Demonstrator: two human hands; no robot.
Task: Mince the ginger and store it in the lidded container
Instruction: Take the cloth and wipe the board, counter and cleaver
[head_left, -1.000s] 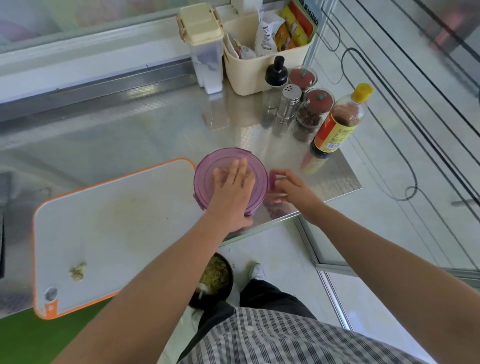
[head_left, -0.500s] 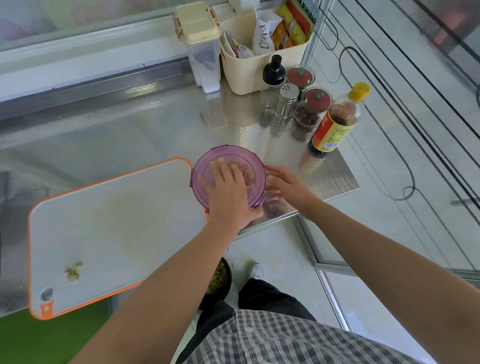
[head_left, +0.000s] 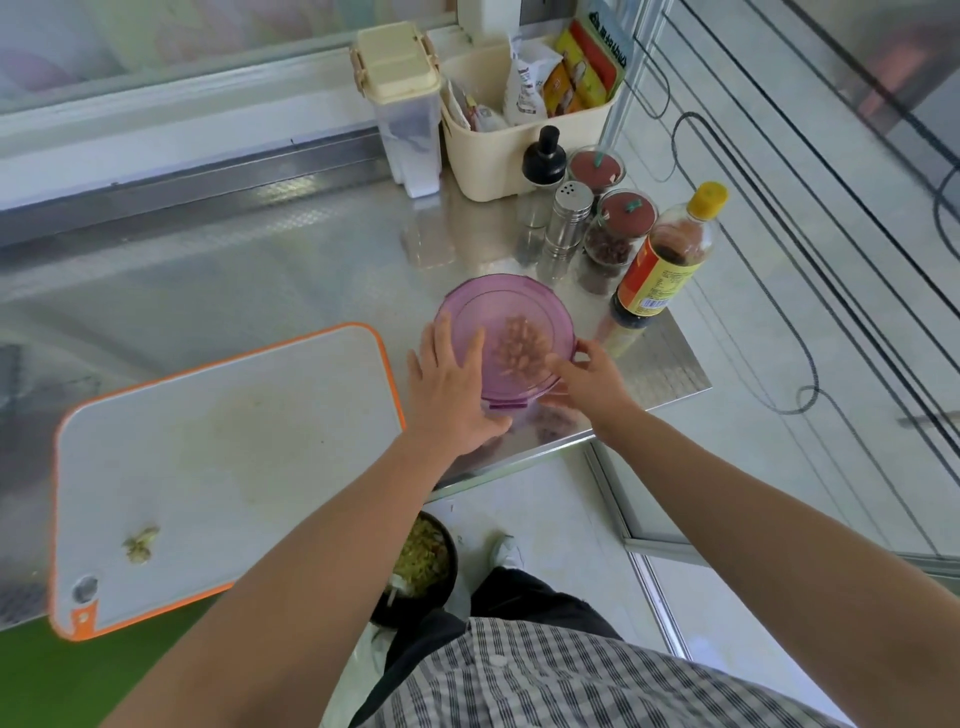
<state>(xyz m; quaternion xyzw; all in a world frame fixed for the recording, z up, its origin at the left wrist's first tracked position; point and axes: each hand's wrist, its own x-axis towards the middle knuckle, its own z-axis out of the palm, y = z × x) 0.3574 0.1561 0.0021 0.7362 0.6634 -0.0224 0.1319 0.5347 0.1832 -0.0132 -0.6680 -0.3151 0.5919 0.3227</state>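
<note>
Head view: the left hand (head_left: 452, 384) lies flat, fingers (head_left: 441, 338) straight and spread on the purple lid (head_left: 514, 304) of the lidded container (head_left: 506, 408). The right hand (head_left: 589, 382) has bent fingers (head_left: 558, 366) pinching the lid's right rim. The container stands near the bench (head_left: 311, 270) front corner, between the cutting board (head_left: 223, 457) and the sauce bottle (head_left: 660, 270). Minced ginger (head_left: 519, 345) shows through the lid.

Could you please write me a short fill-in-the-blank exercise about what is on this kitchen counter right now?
1. The left hand lies flat on the container's ___ lid.
2. The white cutting board has an ___ rim.
3. The sauce bottle beside the container wears a ___ cap.
4. A small ginger scrap lies on the ___.

Missing words: purple; orange; yellow; cutting board.
</note>
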